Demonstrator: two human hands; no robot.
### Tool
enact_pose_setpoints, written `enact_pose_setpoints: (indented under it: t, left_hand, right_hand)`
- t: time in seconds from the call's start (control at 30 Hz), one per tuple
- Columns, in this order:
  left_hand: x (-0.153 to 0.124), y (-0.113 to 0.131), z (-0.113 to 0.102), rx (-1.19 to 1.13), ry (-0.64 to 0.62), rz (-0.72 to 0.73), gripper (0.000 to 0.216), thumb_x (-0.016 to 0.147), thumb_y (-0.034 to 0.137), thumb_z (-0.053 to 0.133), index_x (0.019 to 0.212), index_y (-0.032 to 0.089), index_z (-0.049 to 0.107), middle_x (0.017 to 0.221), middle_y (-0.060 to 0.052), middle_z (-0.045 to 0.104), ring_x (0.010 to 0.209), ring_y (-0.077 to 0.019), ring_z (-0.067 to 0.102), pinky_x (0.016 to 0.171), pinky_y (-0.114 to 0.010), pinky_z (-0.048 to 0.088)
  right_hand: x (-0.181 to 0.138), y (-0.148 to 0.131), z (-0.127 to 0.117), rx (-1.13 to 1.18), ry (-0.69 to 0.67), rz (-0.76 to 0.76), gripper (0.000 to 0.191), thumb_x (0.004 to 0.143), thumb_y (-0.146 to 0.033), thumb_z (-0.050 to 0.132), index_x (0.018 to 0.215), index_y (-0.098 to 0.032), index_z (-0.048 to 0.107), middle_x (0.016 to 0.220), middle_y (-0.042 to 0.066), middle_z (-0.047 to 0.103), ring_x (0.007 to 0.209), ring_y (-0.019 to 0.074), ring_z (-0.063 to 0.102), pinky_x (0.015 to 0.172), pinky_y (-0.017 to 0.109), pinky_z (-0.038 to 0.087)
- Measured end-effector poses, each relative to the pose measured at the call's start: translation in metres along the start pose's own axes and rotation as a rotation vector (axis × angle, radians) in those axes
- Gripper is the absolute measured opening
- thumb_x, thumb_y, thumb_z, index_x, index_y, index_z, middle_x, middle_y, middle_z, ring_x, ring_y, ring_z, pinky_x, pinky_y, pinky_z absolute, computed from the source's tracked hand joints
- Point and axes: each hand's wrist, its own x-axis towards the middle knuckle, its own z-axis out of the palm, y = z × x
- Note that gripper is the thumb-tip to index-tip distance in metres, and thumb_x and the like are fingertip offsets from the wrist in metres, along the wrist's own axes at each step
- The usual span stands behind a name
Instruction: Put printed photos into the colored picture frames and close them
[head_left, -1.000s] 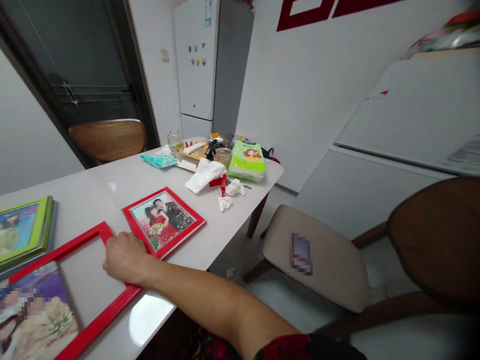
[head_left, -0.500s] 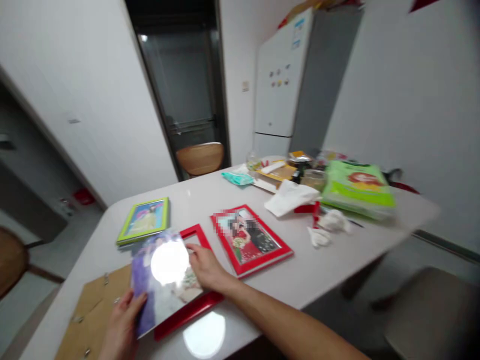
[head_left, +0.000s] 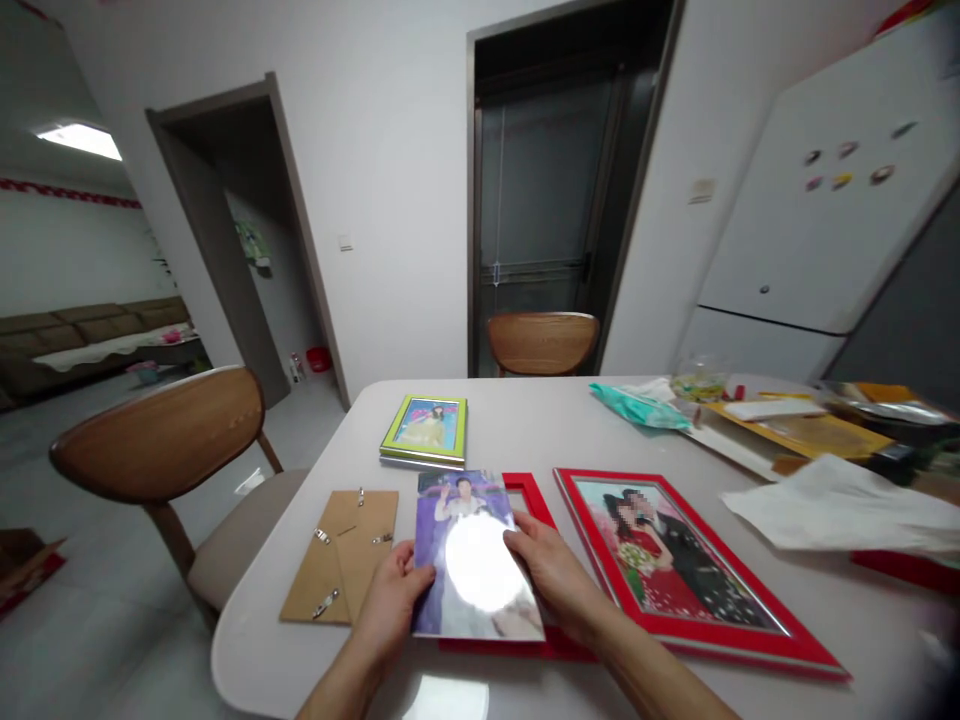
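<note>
A glossy photo print with a purple side and a bright glare spot is held by its two long edges. My left hand grips its left edge, thumb on top. Against the right edge my right hand is closed the same way. Partly hidden beneath the print lies a red picture frame without a picture showing in it. Left of my left hand, a brown backing board with metal clips lies flat. A second red frame with a couple's picture lies to the right.
A lime-green framed picture lies farther back on the white table. A teal packet, white paper and assorted wrappings sit at right. Wooden chairs stand beyond the table and at its left.
My view has swung left and the print now appears more upright before me. My right hand has moved from near the print's upper corner to lower on its right edge.
</note>
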Motion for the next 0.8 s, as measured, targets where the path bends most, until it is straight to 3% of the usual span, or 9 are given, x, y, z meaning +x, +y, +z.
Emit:
enact_pose_setpoints:
  t: [0.2, 0.37, 0.47, 0.57, 0.67, 0.8]
  left_hand:
    - [-0.002, 0.003, -0.019, 0.006, 0.098, 0.047, 0.040, 0.054, 0.022, 0.065, 0.090, 0.015, 0.052, 0.084, -0.006, 0.067, 0.071, -0.0197, 0.063, 0.059, -0.026, 0.049]
    - [-0.001, 0.001, -0.022, 0.044, 0.183, 0.100, 0.037, 0.055, 0.021, 0.064, 0.089, 0.016, 0.052, 0.080, -0.005, 0.067, 0.068, -0.0177, 0.063, 0.057, -0.024, 0.048]
    - [0.005, -0.002, -0.022, 0.093, 0.207, 0.114, 0.035, 0.055, 0.015, 0.062, 0.089, 0.015, 0.053, 0.074, -0.004, 0.067, 0.065, -0.0174, 0.063, 0.055, -0.022, 0.047]
    - [0.011, -0.005, -0.024, 0.144, 0.233, 0.132, 0.041, 0.056, 0.008, 0.059, 0.096, 0.014, 0.052, 0.072, -0.003, 0.067, 0.065, -0.0171, 0.063, 0.054, -0.021, 0.046]
    - [0.015, -0.006, -0.028, 0.193, 0.264, 0.157, 0.049, 0.058, 0.005, 0.054, 0.105, 0.015, 0.046, 0.070, 0.000, 0.066, 0.059, -0.0146, 0.061, 0.051, -0.019, 0.044]
    - [0.017, -0.005, -0.036, 0.257, 0.301, 0.179, 0.046, 0.061, 0.004, 0.050, 0.105, 0.016, 0.044, 0.062, 0.003, 0.063, 0.049, -0.0115, 0.057, 0.046, -0.018, 0.041]
  right_hand:
    - [0.006, 0.001, 0.020, -0.010, -0.065, 0.000, 0.034, 0.066, -0.023, 0.048, 0.098, -0.015, 0.053, 0.080, 0.005, 0.066, 0.069, 0.0177, 0.061, 0.063, 0.029, 0.047]
    - [0.018, 0.013, 0.017, -0.125, -0.016, -0.044, 0.036, 0.067, -0.022, 0.045, 0.101, -0.013, 0.052, 0.079, 0.005, 0.066, 0.064, 0.0162, 0.060, 0.060, 0.027, 0.046]
    - [0.025, 0.023, 0.009, -0.343, 0.034, -0.060, 0.034, 0.068, -0.022, 0.041, 0.097, -0.011, 0.055, 0.074, 0.005, 0.065, 0.062, 0.0160, 0.059, 0.057, 0.025, 0.044]
    - [0.027, 0.030, 0.000, -0.702, 0.059, -0.109, 0.033, 0.070, -0.021, 0.038, 0.093, -0.010, 0.059, 0.070, 0.005, 0.065, 0.060, 0.0156, 0.058, 0.055, 0.024, 0.042]
    - [0.023, 0.028, -0.010, -0.942, 0.099, -0.138, 0.037, 0.072, -0.022, 0.039, 0.101, -0.008, 0.057, 0.068, 0.006, 0.064, 0.059, 0.0160, 0.057, 0.056, 0.024, 0.041]
    - [0.017, 0.016, -0.029, -1.192, 0.215, -0.289, 0.045, 0.072, -0.021, 0.043, 0.115, -0.009, 0.048, 0.088, 0.011, 0.061, 0.080, 0.0198, 0.055, 0.073, 0.029, 0.040]
